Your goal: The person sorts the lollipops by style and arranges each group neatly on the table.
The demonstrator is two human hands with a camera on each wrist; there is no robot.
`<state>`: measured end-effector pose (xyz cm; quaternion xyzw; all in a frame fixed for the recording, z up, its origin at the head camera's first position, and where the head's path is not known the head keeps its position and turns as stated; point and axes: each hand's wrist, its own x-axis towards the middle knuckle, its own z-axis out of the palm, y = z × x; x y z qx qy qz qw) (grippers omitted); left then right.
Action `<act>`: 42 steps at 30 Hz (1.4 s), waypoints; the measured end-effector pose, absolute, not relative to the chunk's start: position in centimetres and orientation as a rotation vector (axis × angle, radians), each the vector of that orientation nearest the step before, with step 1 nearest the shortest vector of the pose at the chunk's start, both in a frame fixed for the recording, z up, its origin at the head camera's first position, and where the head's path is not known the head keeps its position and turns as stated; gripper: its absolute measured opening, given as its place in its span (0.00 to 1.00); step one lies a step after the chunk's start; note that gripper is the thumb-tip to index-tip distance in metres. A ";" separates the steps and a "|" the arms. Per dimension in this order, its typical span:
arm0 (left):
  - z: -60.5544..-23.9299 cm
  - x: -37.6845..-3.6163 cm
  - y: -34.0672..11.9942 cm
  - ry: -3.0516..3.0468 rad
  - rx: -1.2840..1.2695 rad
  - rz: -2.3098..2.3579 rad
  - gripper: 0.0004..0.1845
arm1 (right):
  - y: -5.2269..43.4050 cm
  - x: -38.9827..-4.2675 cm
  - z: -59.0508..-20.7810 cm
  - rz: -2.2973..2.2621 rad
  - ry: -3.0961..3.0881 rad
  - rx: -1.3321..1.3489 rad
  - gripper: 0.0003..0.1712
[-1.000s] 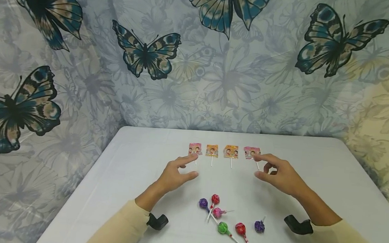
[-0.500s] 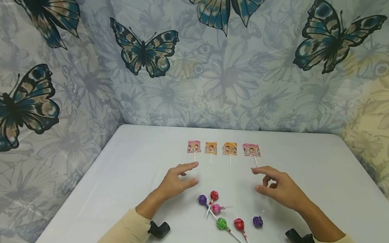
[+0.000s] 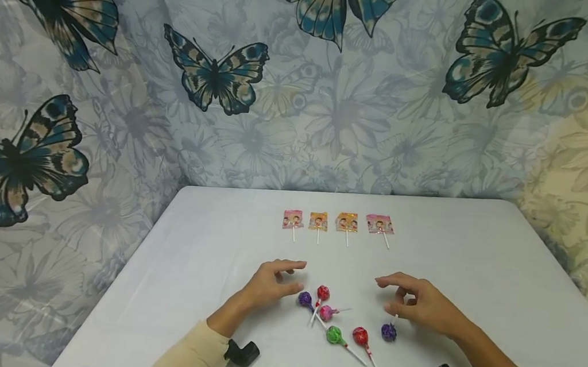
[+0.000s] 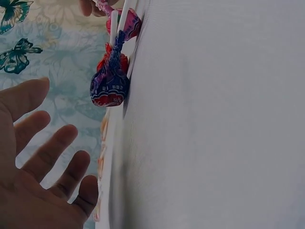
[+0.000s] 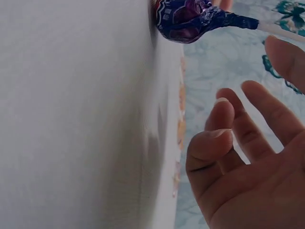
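Observation:
My left hand (image 3: 269,284) hovers over the table with fingers spread, just left of a loose group of lollipops and touching none. Nearest to it is a purple lollipop (image 3: 305,299), beside a red one (image 3: 323,292) and a pink one (image 3: 326,312). A green lollipop (image 3: 334,335) and another red one (image 3: 360,335) lie closer to me. Above the table, my right hand (image 3: 426,306) holds nothing, its fingers loosely bent. Just below its thumb sits a second purple lollipop (image 3: 388,332), its white stick (image 5: 281,31) pointing up near the thumb in the right wrist view.
Toward the back of the white table (image 3: 218,223) is a row of flat wrapped lollipops: pink (image 3: 293,218), orange (image 3: 318,220), orange (image 3: 347,221) and pink (image 3: 380,224). Behind the table hangs a butterfly-printed cloth (image 3: 297,143). Each wrist wears a black camera mount (image 3: 242,353).
Both hands have drawn back from the row of flat lollipops toward the round ones near me. The lollipops keep their arrangement, while the head view has shifted slightly.

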<state>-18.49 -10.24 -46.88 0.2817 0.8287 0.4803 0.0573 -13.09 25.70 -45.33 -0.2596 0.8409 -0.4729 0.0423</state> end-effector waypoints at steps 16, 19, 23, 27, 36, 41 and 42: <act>-48.0 -17.9 -10.1 2.471 0.878 1.406 0.20 | 26.1 -12.2 -46.0 -1.295 2.426 -0.824 0.18; -48.1 -17.8 -10.0 2.470 0.877 1.401 0.20 | 26.1 -12.0 -46.1 -1.282 2.403 -0.820 0.18; -48.2 -17.6 -10.0 2.464 0.865 1.396 0.20 | 26.0 -11.9 -46.4 -1.276 2.372 -0.820 0.17; -48.3 -17.6 -10.0 2.467 0.856 1.392 0.18 | 25.6 -11.7 -46.7 -1.260 2.358 -0.867 0.16; -48.6 -17.5 -9.9 2.474 0.828 1.392 0.15 | 25.3 -11.4 -46.5 -1.247 2.372 -0.966 0.08; -48.8 -17.4 -10.0 2.490 0.837 1.354 0.16 | 25.2 -11.3 -46.6 -1.301 2.341 -1.070 0.08; -48.8 -17.4 -10.0 2.494 0.846 1.344 0.16 | 25.2 -11.2 -46.6 -1.304 2.339 -1.080 0.08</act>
